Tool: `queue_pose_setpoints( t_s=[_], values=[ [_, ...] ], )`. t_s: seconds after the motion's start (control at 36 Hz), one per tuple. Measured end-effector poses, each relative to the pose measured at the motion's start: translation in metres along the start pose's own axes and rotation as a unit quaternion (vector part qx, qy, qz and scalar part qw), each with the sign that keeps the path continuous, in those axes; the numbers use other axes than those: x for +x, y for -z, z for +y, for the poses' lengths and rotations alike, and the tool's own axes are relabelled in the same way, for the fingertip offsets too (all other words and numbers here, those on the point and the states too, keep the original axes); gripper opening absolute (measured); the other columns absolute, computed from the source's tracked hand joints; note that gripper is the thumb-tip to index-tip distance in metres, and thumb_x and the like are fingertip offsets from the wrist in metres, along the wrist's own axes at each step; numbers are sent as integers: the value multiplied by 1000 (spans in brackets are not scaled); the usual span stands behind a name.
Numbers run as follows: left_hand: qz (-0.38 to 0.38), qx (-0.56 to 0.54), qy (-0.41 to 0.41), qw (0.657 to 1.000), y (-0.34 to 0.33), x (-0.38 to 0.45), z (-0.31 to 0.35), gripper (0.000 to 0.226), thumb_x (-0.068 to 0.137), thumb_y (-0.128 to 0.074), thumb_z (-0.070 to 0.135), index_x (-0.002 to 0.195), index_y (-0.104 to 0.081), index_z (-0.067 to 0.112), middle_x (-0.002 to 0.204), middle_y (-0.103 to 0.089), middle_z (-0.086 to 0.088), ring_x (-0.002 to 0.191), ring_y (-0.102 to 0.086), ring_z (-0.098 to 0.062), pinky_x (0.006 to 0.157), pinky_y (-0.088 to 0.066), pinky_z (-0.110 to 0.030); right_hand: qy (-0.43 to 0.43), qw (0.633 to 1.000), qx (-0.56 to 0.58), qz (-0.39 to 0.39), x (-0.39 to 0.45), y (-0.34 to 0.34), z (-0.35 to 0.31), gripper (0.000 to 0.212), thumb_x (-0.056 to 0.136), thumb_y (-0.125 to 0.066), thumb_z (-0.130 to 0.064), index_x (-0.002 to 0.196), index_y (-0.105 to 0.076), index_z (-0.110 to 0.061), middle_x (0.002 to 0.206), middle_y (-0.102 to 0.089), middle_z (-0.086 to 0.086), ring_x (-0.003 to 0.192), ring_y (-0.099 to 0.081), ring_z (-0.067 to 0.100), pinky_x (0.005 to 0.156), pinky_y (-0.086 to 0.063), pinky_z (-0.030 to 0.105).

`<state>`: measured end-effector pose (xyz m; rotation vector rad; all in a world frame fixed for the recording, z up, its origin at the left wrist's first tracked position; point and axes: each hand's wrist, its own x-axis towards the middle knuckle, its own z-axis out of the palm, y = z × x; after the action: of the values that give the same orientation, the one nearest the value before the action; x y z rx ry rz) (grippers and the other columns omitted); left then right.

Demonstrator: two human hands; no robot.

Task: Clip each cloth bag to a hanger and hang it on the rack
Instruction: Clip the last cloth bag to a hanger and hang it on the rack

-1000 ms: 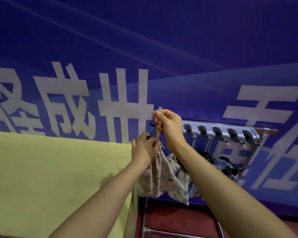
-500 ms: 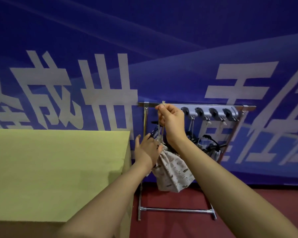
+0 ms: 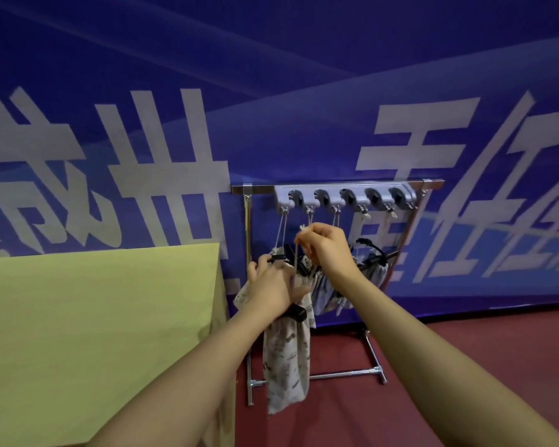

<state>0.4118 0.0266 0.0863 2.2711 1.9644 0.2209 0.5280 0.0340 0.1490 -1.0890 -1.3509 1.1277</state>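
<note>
While the right hand (image 3: 328,250) pinched a drawstring near the frame's centre, the left hand's (image 3: 273,287) fingers gripped the printed cloth bag (image 3: 288,356) by its black hanger below; steadying both seemed wise before reaching the rack (image 3: 336,185).

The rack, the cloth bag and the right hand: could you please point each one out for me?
rack (image 3: 336,184): head view, on its top bar.
cloth bag (image 3: 286,359): head view, on the hanging patterned cloth.
right hand (image 3: 328,246): head view, on the back of the hand.
</note>
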Motion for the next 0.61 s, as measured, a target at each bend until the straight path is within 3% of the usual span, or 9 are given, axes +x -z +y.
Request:
queue_pose_setpoints(
  t_s=[0.11, 0.22, 0.31, 0.36, 0.42, 0.5, 0.61],
  values=[
    [-13, -39, -42, 998, -2, 6, 9, 39, 86, -49, 60, 100, -60, 26, 125, -57, 7, 134, -26, -20, 104, -20, -40, -20, 999, -25, -7, -3, 12, 15, 35, 84, -53, 3, 51, -51, -6, 46, -45, 5, 37, -38, 5, 44, -33, 17],
    [4, -115, -44, 992, -5, 14, 28, 26, 92, -48, 42, 107, -64, 27, 112, -63, 4, 125, -36, -18, 103, -24, -39, -35, 998, -41, -13, -6, 35, 23, 38, 84, -50, 4, 48, -44, -7, 49, -41, 11, 37, -36, 8, 42, -32, 17],
    [-8, -245, -8, 969, -15, 28, 47, 13, 83, -56, 40, 86, -68, 46, 93, -72, 7, 107, -57, -19, 97, -41, -45, -54, 998, -32, -16, -4, 62, 31, 39, 83, -48, 8, 48, -43, -8, 42, -40, 3, 36, -38, 5, 42, -33, 15],
    [-26, -282, -1, 959, -28, 44, 60, 14, 78, -59, 42, 71, -64, 52, 82, -72, 7, 94, -64, -20, 89, -47, -49, -65, 997, -39, -25, 0, 83, 36, 43, 82, -49, 7, 43, -46, -10, 43, -40, 3, 38, -37, 9, 43, -31, 20],
    [-39, -296, 3, 954, -34, 54, 80, 11, 78, -59, 42, 71, -67, 42, 81, -72, 5, 91, -65, -21, 89, -48, -48, -74, 996, -50, -26, 8, 106, 44, 44, 80, -52, 5, 41, -50, -15, 45, -40, 5, 41, -32, 14, 44, -27, 24],
    [-32, -320, 25, 947, -40, 68, 111, 23, 86, -61, 33, 65, -63, 26, 80, -70, -8, 88, -64, -28, 81, -44, -36, -80, 994, -70, -17, 19, 142, 55, 34, 81, -50, 5, 49, -49, -7, 50, -43, 11, 46, -35, 17, 46, -29, 24],
    [-32, -340, 38, 939, -51, 90, 157, 16, 87, -63, 23, 80, -71, 11, 80, -71, -13, 85, -65, -31, 72, -48, -35, -94, 988, -118, 29, 37, 195, 71, 33, 83, -50, -1, 52, -44, -6, 48, -38, 5, 42, -32, 11, 46, -28, 23]
  ],
)
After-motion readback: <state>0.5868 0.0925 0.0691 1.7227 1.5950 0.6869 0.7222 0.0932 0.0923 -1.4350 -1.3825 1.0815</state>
